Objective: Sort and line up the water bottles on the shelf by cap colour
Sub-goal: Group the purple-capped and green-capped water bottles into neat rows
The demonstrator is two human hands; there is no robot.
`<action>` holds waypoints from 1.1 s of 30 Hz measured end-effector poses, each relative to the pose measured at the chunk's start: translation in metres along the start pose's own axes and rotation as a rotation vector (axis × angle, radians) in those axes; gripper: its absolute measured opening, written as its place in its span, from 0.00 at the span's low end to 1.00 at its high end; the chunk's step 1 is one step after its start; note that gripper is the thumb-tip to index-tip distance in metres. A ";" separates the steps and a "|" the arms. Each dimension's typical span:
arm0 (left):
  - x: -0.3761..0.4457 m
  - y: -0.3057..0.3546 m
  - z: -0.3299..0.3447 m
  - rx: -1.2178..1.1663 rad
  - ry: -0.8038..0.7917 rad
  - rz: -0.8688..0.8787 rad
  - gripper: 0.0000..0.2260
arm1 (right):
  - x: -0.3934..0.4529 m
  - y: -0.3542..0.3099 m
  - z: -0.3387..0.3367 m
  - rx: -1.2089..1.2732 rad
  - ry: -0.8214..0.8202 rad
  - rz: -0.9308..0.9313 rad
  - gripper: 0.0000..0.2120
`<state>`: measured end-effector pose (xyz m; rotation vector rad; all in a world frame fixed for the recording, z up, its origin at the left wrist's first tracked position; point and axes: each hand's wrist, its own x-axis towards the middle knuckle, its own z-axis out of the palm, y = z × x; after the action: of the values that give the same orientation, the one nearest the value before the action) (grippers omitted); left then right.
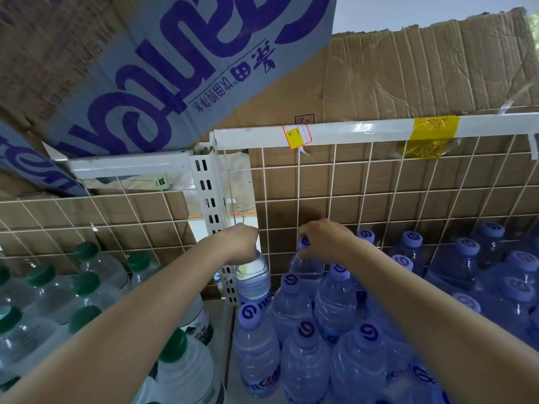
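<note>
Hands gripped two purple-capped bottles by their tops: left hand (240, 243) one bottle (253, 279), right hand (323, 239) another (306, 265)

Bottles right (304, 371): blue-tinted, lilac caps (248, 315) with dark purple swirl logo. Bottles left (96, 266): clear, dark green caps (86, 250). Shelf rail (344, 133) white, with yellow tape (434, 128). Wire grid (335, 185) cream. Cardboard (408, 68) brown; carton (180, 68) grey-blue with purple print.

Head view looks forward and down, close above shelf (320, 132); single view only.
</note>
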<state>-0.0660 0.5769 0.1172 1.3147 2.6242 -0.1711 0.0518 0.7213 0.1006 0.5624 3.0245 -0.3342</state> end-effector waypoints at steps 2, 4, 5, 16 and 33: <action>0.000 0.002 0.001 0.020 0.005 -0.001 0.11 | 0.000 0.001 -0.001 0.019 -0.020 0.008 0.10; 0.001 0.002 0.003 0.038 0.011 0.002 0.11 | 0.001 0.001 -0.002 0.045 -0.039 0.019 0.10; 0.002 0.001 0.003 0.046 0.018 0.010 0.11 | 0.001 0.001 -0.002 0.047 -0.046 0.020 0.11; -0.003 -0.009 0.007 -0.069 0.073 0.060 0.14 | 0.007 -0.010 -0.006 0.072 -0.037 -0.012 0.11; 0.007 -0.012 0.005 -0.107 0.019 0.101 0.13 | 0.022 -0.024 0.000 0.254 -0.154 0.073 0.19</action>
<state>-0.0792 0.5739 0.1106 1.4148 2.5361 -0.0035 0.0223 0.7074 0.1033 0.6283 2.8236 -0.7279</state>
